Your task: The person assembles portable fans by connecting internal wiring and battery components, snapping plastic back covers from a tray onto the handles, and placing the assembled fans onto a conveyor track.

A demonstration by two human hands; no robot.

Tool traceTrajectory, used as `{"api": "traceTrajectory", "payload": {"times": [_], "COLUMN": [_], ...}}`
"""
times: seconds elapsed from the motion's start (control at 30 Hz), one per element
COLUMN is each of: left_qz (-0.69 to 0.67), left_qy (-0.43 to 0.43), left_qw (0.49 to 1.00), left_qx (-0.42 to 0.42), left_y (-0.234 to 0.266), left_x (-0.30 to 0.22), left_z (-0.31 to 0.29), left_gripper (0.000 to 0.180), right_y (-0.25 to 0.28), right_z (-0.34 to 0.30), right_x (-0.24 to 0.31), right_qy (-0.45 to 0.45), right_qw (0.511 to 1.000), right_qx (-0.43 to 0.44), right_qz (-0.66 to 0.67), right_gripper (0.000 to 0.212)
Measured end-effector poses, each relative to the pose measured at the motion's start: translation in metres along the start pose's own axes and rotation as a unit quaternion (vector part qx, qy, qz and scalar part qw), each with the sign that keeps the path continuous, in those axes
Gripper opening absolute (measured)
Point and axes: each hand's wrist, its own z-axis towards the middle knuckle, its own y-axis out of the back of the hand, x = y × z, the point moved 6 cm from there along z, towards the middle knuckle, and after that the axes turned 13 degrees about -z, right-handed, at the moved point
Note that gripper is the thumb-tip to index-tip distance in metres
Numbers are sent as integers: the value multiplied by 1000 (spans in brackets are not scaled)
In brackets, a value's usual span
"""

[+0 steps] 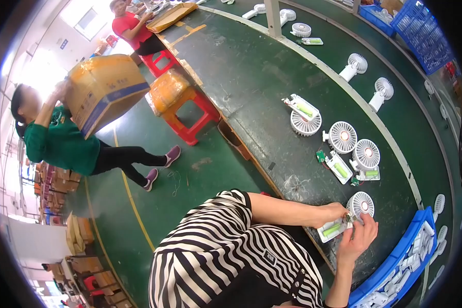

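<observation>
White plastic ribs mark the handheld fan (pixel 363 204) between your hands in the head view, lying on the bench (pixel 272 118) to the left of the blue bin (pixel 422 219). Its handle is open, a green battery (pixel 331 229) showing inside. Your left hand (pixel 329 213), farther from the bin, bunches its fingers at a small circuit board (pixel 349 218); your right hand (pixel 360 235), nearer the bin, curves its fingers toward that board and the fan's rim. Whether either is clamped on the board, you cannot tell: the contact is too small. You seem to be handling or seating the board; the next move likely calls for steadying the handle and minding any wires.
</observation>
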Motion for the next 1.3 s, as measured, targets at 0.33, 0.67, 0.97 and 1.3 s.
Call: {"api": "traceTrajectory", "payload": {"times": [0.33,0.67,0.97,1.3], "left_qz": [-105,-26,-11,-1], "left_qy": [30,23,17,63], "left_qw": [994,999,1000,996], "left_qx": [12,13,4,68], "left_y": [-11,-20,-19,-15], "left_x": [8,1,5,1], "left_z": [-6,-9,-8,-7], "left_gripper": [23,27,27,30], "right_y": [6,-8,-9,-14], "right_z": [-28,-54,-57,-57], "right_x": [-14,-19,-26,-32], "right_qy": [-9,-57,-81,-96], "right_qw": [993,985,986,981], "right_qx": [-100,-148,-119,-88], "right_qz": [56,63,80,146], "right_gripper": [19,16,13,14]}}
